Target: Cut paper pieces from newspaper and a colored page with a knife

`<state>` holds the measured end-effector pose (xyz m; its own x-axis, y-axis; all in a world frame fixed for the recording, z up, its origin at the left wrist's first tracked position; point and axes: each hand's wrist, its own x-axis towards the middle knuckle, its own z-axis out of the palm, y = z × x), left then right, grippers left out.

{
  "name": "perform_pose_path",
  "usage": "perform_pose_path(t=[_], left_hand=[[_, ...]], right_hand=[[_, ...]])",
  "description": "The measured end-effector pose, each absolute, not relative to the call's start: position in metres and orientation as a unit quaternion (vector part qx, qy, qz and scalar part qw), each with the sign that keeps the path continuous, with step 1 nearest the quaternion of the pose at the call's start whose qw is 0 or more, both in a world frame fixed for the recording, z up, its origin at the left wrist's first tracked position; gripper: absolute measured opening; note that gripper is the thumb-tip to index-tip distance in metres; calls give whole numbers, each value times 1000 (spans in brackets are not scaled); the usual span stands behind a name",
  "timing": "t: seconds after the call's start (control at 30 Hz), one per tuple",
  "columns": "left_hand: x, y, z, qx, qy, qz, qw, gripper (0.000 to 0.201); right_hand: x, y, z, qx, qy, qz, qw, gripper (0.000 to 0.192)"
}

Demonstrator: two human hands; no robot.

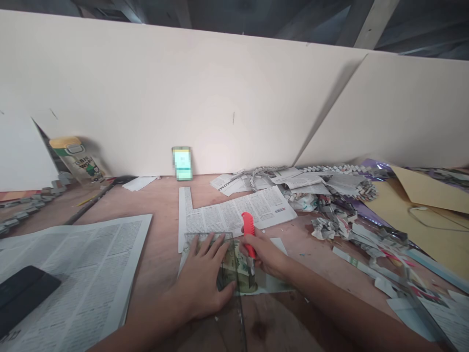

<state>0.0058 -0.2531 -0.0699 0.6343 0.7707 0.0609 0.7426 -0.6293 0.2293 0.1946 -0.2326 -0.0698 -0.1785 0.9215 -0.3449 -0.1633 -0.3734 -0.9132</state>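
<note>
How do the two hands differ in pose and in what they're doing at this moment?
The left hand lies flat with fingers spread, pressing a clear ruler onto the newspaper sheet; the right hand is closed around a red cutter. The left hand holds nothing, while the right hand grips a tool set along the ruler's edge. Both hands are bare and rest on the same sheet on the wooden table.

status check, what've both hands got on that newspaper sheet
Left hand flat on clear ruler, pinning newspaper sheet. Right hand gripping red cutter at ruler's edge. Paper scraps piled to the right, clear of the cut.
</note>
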Motion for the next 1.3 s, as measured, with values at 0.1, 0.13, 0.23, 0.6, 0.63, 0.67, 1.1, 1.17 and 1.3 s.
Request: perform_pose_path(t=[0.1, 0.13, 0.23, 0.6, 0.63, 0.67, 1.1, 1.17, 1.3], left_hand=[[6, -252, -69, 899, 421, 77, 92, 70], [6, -252, -69, 899, 420, 76, 92, 70], [6, -252, -69, 900, 418, 76, 93, 70], [6, -252, -70, 901, 418, 71, 90, 70], [7, -252, -69, 901, 418, 69, 92, 71], [7, -252, -69, 901, 419, 69, 93, 71], [7, -251, -69, 900, 418, 68, 99, 72], [7, -251, -69, 901, 418, 70, 95, 71], [7, -252, -70, 902, 417, 70, 90, 71]], right_hand=[[191, -237, -66, -513, -446, 622, 389, 15], [190, -238, -66, -517, -458, 615, 381, 17], [190, -239, -66, -528, -494, 589, 362, 15], [186, -239, -62, -551, -556, 534, 319, 6], [185, -239, -62, -550, -559, 532, 319, 5], [185, -239, -61, -549, -560, 532, 318, 6], [181, -240, -63, -541, -565, 527, 332, 9], [181, -240, -63, -539, -568, 526, 332, 10], [180, -241, -62, -535, -573, 521, 338, 11]])
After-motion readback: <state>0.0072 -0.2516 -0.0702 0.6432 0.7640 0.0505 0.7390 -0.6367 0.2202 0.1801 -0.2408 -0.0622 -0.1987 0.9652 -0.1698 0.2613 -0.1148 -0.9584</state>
